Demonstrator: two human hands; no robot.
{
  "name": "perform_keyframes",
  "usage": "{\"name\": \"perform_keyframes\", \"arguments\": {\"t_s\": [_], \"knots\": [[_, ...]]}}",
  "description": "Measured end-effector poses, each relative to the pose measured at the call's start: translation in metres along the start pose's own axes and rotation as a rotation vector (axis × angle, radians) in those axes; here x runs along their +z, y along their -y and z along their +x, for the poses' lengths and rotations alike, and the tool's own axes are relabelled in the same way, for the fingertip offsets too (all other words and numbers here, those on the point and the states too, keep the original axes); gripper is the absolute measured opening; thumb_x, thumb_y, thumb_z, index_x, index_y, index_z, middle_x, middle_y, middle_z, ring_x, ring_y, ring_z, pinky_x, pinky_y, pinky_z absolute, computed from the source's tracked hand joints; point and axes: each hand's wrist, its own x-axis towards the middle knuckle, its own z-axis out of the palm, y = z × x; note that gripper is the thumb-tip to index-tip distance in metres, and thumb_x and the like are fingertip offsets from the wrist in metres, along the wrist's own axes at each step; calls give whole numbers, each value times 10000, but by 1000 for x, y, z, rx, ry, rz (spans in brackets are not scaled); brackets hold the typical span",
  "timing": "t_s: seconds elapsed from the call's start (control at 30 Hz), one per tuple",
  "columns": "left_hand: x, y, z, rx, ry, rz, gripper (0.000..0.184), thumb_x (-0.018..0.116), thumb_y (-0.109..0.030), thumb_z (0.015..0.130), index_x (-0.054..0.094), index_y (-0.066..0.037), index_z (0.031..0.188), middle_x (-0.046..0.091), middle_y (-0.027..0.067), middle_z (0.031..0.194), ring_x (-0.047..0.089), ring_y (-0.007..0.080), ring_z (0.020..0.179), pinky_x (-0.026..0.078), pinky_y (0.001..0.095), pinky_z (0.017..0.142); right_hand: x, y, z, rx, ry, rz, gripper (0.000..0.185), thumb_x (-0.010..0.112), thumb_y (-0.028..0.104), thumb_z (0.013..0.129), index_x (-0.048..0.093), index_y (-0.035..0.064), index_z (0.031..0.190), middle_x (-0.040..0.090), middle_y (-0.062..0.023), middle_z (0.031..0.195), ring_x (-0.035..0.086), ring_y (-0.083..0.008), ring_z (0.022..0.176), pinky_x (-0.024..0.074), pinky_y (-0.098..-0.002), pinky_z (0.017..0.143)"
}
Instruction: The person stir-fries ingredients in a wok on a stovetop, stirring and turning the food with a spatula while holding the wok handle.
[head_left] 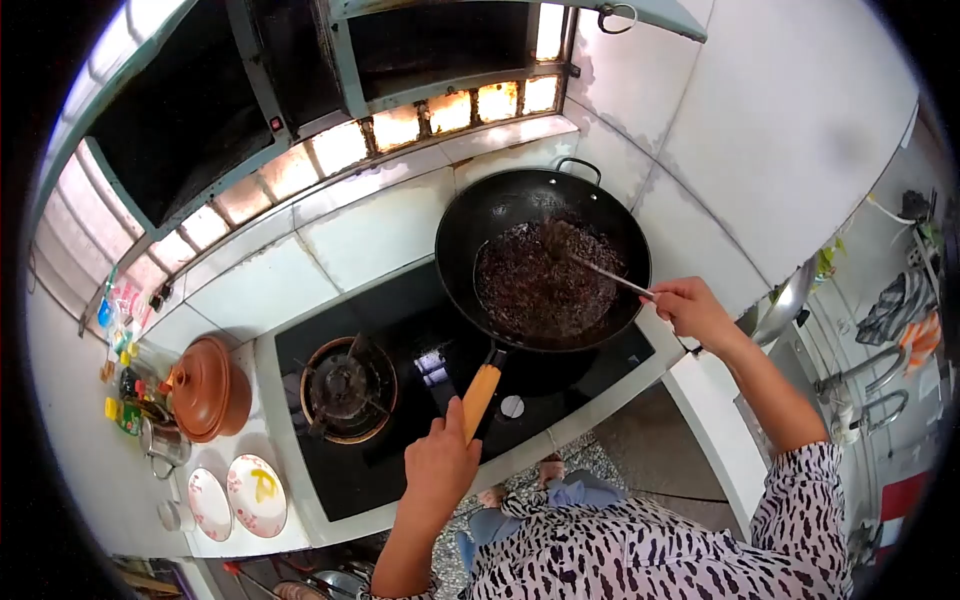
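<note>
A black wok sits on the back right part of the black glass gas stove. Dark, bubbling liquid covers its bottom. My left hand is closed around the lower end of the wok's wooden handle. My right hand grips the end of a long metal cooking utensil, to the right of the wok's rim. The utensil slants down over the rim into the liquid, and its head is dark and hard to make out there.
An open burner occupies the stove's left side. Further left stand a lidded brown clay pot, a metal mug, several bottles and two plates. A tiled wall and window rise behind; a sink tap is at right.
</note>
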Motion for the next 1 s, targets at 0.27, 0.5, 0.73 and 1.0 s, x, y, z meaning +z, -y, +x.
{"name": "perform_keyframes", "arguments": {"t_s": [0.27, 0.5, 0.73, 1.0], "knots": [[0, 3, -1, 27, 0, -23, 577, 596, -213, 714, 358, -11, 1199, 570, 157, 815, 595, 290, 602, 478, 359, 526, 62, -27, 26, -390, -83, -1201, 103, 523, 122, 679, 590, 49, 652, 594, -152, 670, 599, -295, 671, 474, -392, 572], [2, 5, -1, 45, -27, -14, 585, 601, -219, 714, 361, 0, 1200, 574, 153, 821, 601, 290, 610, 484, 358, 533, 87, -9, 38, -288, -27, -1348, 154, 508, 127, 683, 630, 75, 760, 598, -164, 699, 586, -323, 683, 470, -423, 625], [4, 6, -1, 40, -24, 19, 575, 594, -227, 723, 369, -1, 1202, 575, 149, 826, 604, 288, 630, 485, 364, 549, 78, -28, 24, -333, -217, -1230, 149, 544, 125, 668, 578, 24, 772, 592, -149, 673, 594, -295, 650, 467, -394, 559], [3, 8, 0, 68, -23, 26, 573, 592, -237, 725, 370, 2, 1196, 573, 153, 831, 603, 288, 651, 486, 364, 566, 51, -31, -12, -733, -489, -1485, 313, 533, 68, 659, 487, 7, 962, 560, -84, 693, 573, -213, 541, 436, -315, 454]]}}
